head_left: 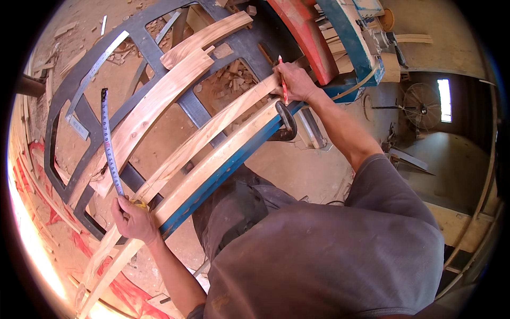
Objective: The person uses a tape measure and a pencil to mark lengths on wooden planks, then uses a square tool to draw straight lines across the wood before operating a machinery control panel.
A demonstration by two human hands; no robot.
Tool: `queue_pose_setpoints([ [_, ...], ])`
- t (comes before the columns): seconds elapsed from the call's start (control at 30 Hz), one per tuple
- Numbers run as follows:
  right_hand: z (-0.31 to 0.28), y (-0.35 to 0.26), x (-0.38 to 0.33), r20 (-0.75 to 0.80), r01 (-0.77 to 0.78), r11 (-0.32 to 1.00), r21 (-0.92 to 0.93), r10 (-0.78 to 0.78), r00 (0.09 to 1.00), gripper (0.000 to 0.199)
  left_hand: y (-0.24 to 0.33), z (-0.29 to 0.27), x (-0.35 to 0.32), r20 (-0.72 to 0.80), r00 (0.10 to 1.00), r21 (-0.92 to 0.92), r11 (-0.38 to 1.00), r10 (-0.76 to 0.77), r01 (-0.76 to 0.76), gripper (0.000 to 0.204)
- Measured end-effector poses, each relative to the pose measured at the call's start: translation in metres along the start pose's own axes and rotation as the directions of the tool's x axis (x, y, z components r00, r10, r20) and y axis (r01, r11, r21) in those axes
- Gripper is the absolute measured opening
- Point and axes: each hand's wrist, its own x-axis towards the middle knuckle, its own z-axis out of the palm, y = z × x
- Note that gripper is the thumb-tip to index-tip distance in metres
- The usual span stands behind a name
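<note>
My left hand (pixel 135 219) is closed round a yellow tape measure (pixel 140 203), low at the left over the wood strips. Its white blade (pixel 109 146) sticks out away from me, the far end free in the air. In my right hand (pixel 296 81) is a red pencil (pixel 282 80), held upright beside the far end of a pale wood strip (pixel 212 129). Nearer to me a second wood strip (pixel 223 139) lies along a blue metal beam (pixel 220 169). A dark clamp (pixel 287 121) sits on it just below my right hand.
Beyond the strips stands a dark metal frame (pixel 146 40) carrying curved wood pieces (pixel 159 109) and a metal square (pixel 79 126). Red and blue machine parts (pixel 311 40) rise at the far right. Wood offcuts (pixel 232 85) litter the floor; a fan (pixel 422 109) stands further right.
</note>
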Motion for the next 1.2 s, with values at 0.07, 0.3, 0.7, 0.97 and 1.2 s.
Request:
queue_pose_setpoints([
  [0.07, -0.001, 0.001, -0.001, -0.019, 0.007, 1.0, 0.004, -0.007, 1.0, 0.057, -0.007, 0.007, -0.002, -0.093, 0.996, -0.124, 0.992, 0.002, -0.014, 0.019],
  [0.3, -0.005, -0.01, 0.001, 0.06, 0.003, 0.999, -0.038, 0.0, 0.998, 0.051, 0.009, 0.043, 0.045, -0.117, 0.959, 0.004, 0.966, 0.257, -0.258, 0.012],
  [0.7, 0.038, -0.136, 0.029, -0.178, 0.129, 0.99, 0.063, -0.116, 0.977, 0.041, 0.01, -0.008, 0.064, -0.059, 0.998, 0.0, 0.999, 0.036, -0.036, 0.019],
  [0.97, 0.043, -0.134, 0.007, -0.213, 0.113, 0.852, 0.511, -0.001, 0.977, 0.037, 0.061, 0.026, 0.019, 0.615, 0.77, -0.139, 0.938, -0.169, 0.317, 0.02],
  [1.2, 0.031, -0.104, -0.009, -0.137, -0.079, 0.745, 0.662, 0.225, 0.965, 0.041, 0.105, 0.048, 0.026, 0.797, 0.576, 0.211, 0.977, -0.181, 0.016, 0.018],
])
